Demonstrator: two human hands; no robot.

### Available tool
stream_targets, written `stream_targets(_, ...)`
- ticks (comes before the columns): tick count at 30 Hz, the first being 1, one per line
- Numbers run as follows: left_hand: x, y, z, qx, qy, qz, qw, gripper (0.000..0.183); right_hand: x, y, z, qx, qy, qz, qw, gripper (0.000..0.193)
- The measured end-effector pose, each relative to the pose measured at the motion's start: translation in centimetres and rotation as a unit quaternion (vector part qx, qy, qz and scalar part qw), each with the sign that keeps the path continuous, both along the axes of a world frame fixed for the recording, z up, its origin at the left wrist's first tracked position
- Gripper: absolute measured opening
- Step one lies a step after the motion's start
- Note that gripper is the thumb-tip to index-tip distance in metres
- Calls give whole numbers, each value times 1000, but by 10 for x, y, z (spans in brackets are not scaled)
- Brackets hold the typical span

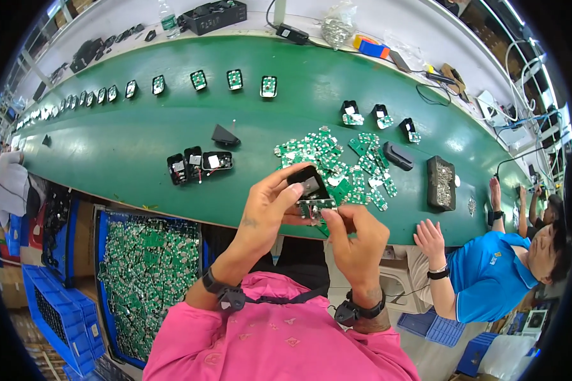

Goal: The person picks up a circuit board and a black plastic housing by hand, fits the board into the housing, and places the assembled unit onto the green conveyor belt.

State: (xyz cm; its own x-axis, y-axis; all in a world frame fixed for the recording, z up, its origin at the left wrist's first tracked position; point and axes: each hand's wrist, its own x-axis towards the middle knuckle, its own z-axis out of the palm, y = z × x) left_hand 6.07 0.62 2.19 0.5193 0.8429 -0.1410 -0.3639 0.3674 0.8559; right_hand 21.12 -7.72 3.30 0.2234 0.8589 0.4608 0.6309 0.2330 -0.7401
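My left hand [270,206] is closed around a black plastic housing [313,180], its thumb inside the open top. At the housing's near edge sits a small circuit board [316,207], pinched by the thumb and fingers of my right hand [356,238]. Beyond my hands a loose heap of green circuit boards [318,149] covers part of the green bench. To the left, several black housings [217,160] lie open with white parts and thin wires showing. An empty-looking black housing [225,135] lies behind them.
Housings with boards [269,86] form a long row at the back. A black tray [441,184] of small metal parts stands right, near a dark case [398,156]. A blue-edged bin [149,279] of boards is at lower left. A co-worker in a blue shirt [489,279] sits right.
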Motion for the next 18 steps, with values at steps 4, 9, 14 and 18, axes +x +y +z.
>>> stream_targets(4, 6, -3, 5, 11, 13, 2, 1000, 46, -12, -6, -5, 9, 109, 18, 994, 10)
stream_targets(9, 5, -6, -7, 18, -13, 4, 1000, 51, -3, -9, -10, -10, 120, 32, 992, 4)
stream_targets(14, 8, -10, -12, 230, 84, -8, 970, 46, 16, -9, 26, -127, 268, 38, 954, 15)
stream_targets(18, 0, -22, -6, 281, 105, -29, 953, 64, 14, -2, 36, -154, 239, 69, 956, 14)
